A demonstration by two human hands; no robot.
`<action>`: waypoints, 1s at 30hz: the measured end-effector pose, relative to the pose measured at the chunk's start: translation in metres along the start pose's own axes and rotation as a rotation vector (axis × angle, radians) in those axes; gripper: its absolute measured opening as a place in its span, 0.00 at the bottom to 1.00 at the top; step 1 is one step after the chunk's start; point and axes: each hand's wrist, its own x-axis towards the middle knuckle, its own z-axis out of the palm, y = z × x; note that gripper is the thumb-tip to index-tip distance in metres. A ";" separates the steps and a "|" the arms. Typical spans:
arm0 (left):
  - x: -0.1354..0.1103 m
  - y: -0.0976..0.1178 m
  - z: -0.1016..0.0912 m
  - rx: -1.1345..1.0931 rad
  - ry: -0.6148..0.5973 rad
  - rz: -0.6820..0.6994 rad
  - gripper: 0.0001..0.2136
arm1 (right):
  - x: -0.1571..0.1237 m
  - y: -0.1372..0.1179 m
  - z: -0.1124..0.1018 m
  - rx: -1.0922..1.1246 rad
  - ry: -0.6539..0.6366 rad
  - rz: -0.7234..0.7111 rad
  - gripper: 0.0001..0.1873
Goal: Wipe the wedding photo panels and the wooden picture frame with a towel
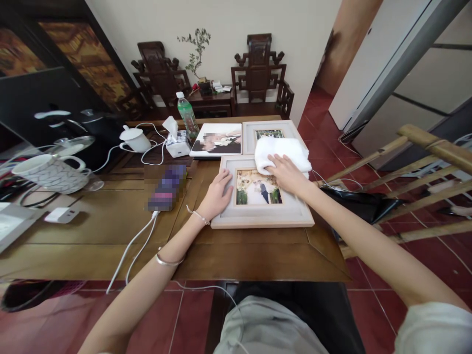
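A picture frame (265, 220) with a pale wood border and a small photo in its middle lies flat on the table in front of me. My left hand (218, 194) rests on its left edge, fingers stretched out. With my right hand (285, 173) I press a folded white cloth (282, 151) onto the frame's upper right part. The cloth also covers part of a second picture frame (291, 129) lying behind. To the left of that one is a photo panel (217, 138), its image partly blurred out.
Left of the frames, a phone (167, 189) with a white cable lies on the wooden table (110, 221). Behind it stand a tissue box (179, 144), a green-labelled bottle (187, 114) and a lidded white cup (135, 139). A patterned mug (51, 173) stands far left; a wooden chair (431, 142) is at right.
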 end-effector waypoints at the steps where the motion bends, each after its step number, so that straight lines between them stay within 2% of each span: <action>1: 0.000 0.000 0.000 0.002 0.005 0.002 0.19 | -0.006 -0.006 -0.002 -0.011 -0.013 -0.014 0.25; 4: 0.000 0.000 0.003 0.003 0.024 0.012 0.19 | -0.035 -0.028 -0.021 -0.024 -0.073 -0.064 0.24; 9: 0.000 0.000 0.006 -0.003 0.041 0.016 0.18 | -0.093 -0.064 -0.073 0.094 -0.199 -0.172 0.24; 12: 0.001 -0.001 0.007 -0.002 0.043 0.018 0.18 | -0.112 -0.074 -0.087 0.194 -0.227 -0.210 0.28; 14: 0.001 -0.001 0.006 0.000 0.036 0.014 0.17 | -0.114 -0.072 -0.082 0.235 -0.207 -0.190 0.31; 17: 0.001 0.000 0.005 0.000 0.014 0.009 0.17 | -0.099 -0.058 -0.060 0.260 -0.135 -0.125 0.34; 23: 0.001 -0.001 0.003 -0.003 -0.001 0.023 0.17 | -0.033 -0.006 -0.015 0.219 0.078 0.071 0.35; 27: 0.002 -0.002 0.002 -0.022 0.003 0.023 0.17 | -0.006 0.005 -0.006 0.065 0.035 0.073 0.31; 30: 0.002 -0.002 0.002 -0.021 0.001 0.021 0.17 | -0.014 -0.010 -0.013 -0.005 -0.033 -0.010 0.26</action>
